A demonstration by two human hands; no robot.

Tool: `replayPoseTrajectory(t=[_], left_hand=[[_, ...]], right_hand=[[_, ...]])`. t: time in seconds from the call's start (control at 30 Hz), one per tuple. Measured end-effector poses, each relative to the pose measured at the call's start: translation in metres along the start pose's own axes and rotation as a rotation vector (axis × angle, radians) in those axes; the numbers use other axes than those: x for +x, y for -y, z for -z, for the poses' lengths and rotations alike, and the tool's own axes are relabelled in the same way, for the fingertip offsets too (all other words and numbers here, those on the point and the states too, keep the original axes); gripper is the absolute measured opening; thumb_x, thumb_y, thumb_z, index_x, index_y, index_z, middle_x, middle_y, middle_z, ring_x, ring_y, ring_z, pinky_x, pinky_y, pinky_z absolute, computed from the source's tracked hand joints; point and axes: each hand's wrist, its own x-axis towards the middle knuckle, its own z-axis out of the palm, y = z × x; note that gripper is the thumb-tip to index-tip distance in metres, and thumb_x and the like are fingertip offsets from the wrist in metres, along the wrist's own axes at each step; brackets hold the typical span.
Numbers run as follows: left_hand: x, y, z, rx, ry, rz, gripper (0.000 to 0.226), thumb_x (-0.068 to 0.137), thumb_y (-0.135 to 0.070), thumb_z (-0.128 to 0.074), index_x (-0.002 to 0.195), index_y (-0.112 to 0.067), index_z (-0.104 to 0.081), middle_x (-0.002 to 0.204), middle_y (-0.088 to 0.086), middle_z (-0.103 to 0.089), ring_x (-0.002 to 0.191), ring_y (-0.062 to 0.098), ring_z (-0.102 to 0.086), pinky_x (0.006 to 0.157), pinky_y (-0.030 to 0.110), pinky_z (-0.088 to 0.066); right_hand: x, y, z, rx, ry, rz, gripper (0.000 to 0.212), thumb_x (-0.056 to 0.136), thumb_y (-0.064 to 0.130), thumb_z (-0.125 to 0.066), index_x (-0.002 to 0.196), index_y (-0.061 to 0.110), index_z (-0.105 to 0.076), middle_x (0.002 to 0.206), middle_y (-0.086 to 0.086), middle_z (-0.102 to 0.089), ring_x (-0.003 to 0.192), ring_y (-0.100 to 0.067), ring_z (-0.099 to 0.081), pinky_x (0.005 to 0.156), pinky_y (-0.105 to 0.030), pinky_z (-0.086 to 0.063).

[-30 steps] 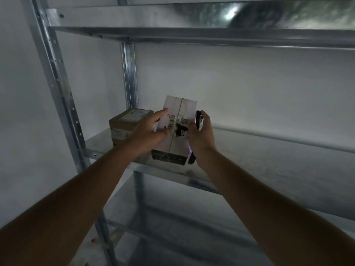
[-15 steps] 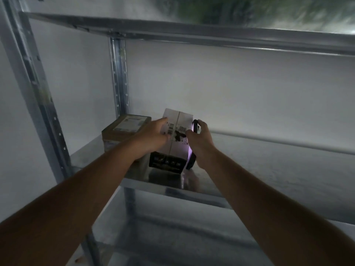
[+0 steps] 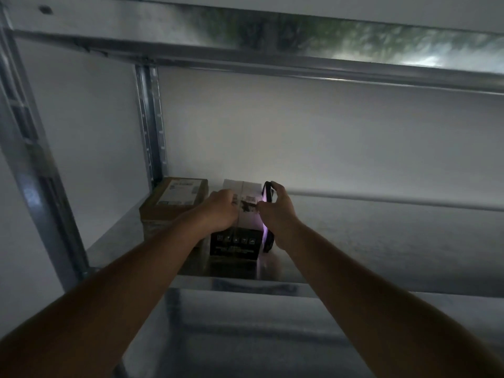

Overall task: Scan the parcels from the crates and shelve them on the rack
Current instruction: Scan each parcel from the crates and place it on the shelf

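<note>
A white-topped parcel (image 3: 246, 190) with a dark front face and barcode labels stands on the metal rack shelf (image 3: 381, 241). My left hand (image 3: 221, 211) grips its left top edge, fingers curled over it. My right hand (image 3: 275, 211) holds a black handheld scanner (image 3: 267, 214) glowing purple against the parcel's right side, thumb touching the parcel's top. A brown cardboard parcel (image 3: 174, 200) with a white label sits just left of it in the shelf's back left corner.
Perforated steel uprights stand at the left front (image 3: 35, 173) and left back (image 3: 150, 124). Overhead runs the upper shelf (image 3: 245, 42). A lower shelf (image 3: 245, 336) lies beneath. A white wall is behind. The shelf stretches bare to the right.
Both hands have carried the white parcel forward and down onto the shelf, next to the brown parcel. The view has moved closer and tilted up.
</note>
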Motion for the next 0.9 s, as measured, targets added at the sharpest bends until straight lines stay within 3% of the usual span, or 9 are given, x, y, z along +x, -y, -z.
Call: replayPoseTrajectory(t=[0.2, 0.3, 0.4, 0.5, 0.57, 0.63, 0.67, 0.8, 0.9], left_hand=[[0.002, 0.003, -0.003, 0.094, 0.009, 0.017, 0.028, 0.11, -0.017, -0.043, 0.131, -0.005, -0.058, 0.111, 0.008, -0.057, 0.102, 0.023, -0.059, 0.081, 0.032, -0.05], [0.001, 0.005, 0.0, 0.147, -0.003, 0.0, 0.027, 0.108, -0.015, -0.045, 0.129, -0.005, -0.06, 0.113, 0.009, -0.055, 0.1, 0.022, -0.058, 0.074, 0.029, -0.045], [-0.001, 0.005, 0.004, 0.199, -0.043, -0.041, 0.019, 0.104, -0.012, -0.049, 0.117, -0.006, -0.061, 0.113, 0.011, -0.058, 0.095, 0.021, -0.058, 0.07, 0.03, -0.045], [-0.005, 0.003, 0.007, 0.205, -0.106, -0.127, 0.012, 0.102, -0.008, -0.051, 0.11, -0.007, -0.06, 0.113, 0.011, -0.059, 0.094, 0.02, -0.056, 0.068, 0.029, -0.04], [-0.008, 0.0, 0.009, 0.177, -0.136, -0.218, 0.017, 0.105, -0.012, -0.05, 0.118, -0.007, -0.061, 0.123, 0.013, -0.06, 0.102, 0.022, -0.058, 0.074, 0.03, -0.044], [-0.015, -0.005, 0.008, 0.142, -0.139, -0.314, 0.036, 0.109, -0.017, -0.049, 0.142, -0.006, -0.055, 0.146, 0.016, -0.054, 0.125, 0.027, -0.057, 0.097, 0.033, -0.048], [-0.019, -0.008, 0.007, 0.132, -0.142, -0.353, 0.044, 0.11, -0.02, -0.049, 0.151, -0.007, -0.049, 0.154, 0.015, -0.049, 0.136, 0.028, -0.052, 0.106, 0.032, -0.041], [-0.033, -0.023, -0.004, 0.152, -0.096, -0.452, 0.054, 0.11, -0.031, -0.048, 0.16, -0.012, -0.038, 0.167, 0.012, -0.035, 0.153, 0.028, -0.035, 0.122, 0.04, -0.028], [-0.042, -0.037, -0.02, 0.181, -0.027, -0.513, 0.059, 0.11, -0.036, -0.047, 0.163, -0.013, -0.032, 0.171, 0.012, -0.027, 0.157, 0.027, -0.026, 0.127, 0.045, -0.024]], right_hand=[[0.002, -0.004, -0.003, -0.028, 0.005, 0.034, 0.067, 0.102, 0.009, -0.059, 0.16, 0.036, -0.041, 0.137, -0.003, -0.057, 0.098, -0.024, -0.067, 0.082, -0.038, -0.058], [0.006, -0.005, -0.001, -0.03, -0.004, 0.063, 0.055, 0.105, 0.027, -0.063, 0.157, 0.034, -0.047, 0.141, -0.001, -0.058, 0.116, -0.025, -0.064, 0.102, -0.044, -0.056], [0.007, -0.004, 0.002, -0.018, -0.039, 0.107, 0.043, 0.109, 0.038, -0.054, 0.152, 0.03, -0.056, 0.141, -0.003, -0.063, 0.107, -0.017, -0.06, 0.088, -0.029, -0.05], [0.005, -0.001, 0.01, -0.071, -0.078, 0.107, 0.042, 0.111, 0.034, -0.045, 0.151, 0.033, -0.056, 0.124, -0.006, -0.068, 0.096, -0.027, -0.064, 0.085, -0.041, -0.057], [-0.001, 0.001, 0.018, -0.146, -0.084, 0.125, 0.043, 0.111, 0.036, -0.042, 0.153, 0.038, -0.052, 0.109, -0.005, -0.065, 0.08, -0.024, -0.064, 0.07, -0.037, -0.059], [-0.012, 0.002, 0.03, -0.254, -0.119, 0.175, 0.043, 0.112, 0.039, -0.04, 0.154, 0.042, -0.048, 0.113, -0.002, -0.066, 0.07, -0.015, -0.063, 0.049, -0.024, -0.049], [-0.018, 0.002, 0.036, -0.303, -0.141, 0.204, 0.042, 0.113, 0.04, -0.04, 0.154, 0.042, -0.048, 0.119, -0.003, -0.069, 0.072, -0.016, -0.065, 0.048, -0.023, -0.047], [-0.049, 0.0, 0.063, -0.535, -0.223, 0.304, 0.043, 0.114, 0.041, -0.038, 0.157, 0.037, -0.044, 0.131, -0.009, -0.071, 0.1, -0.029, -0.069, 0.08, -0.038, -0.056], [-0.073, -0.005, 0.086, -0.754, -0.278, 0.276, 0.043, 0.115, 0.041, -0.033, 0.158, 0.041, -0.037, 0.128, -0.015, -0.067, 0.111, -0.037, -0.062, 0.084, -0.042, -0.046]])
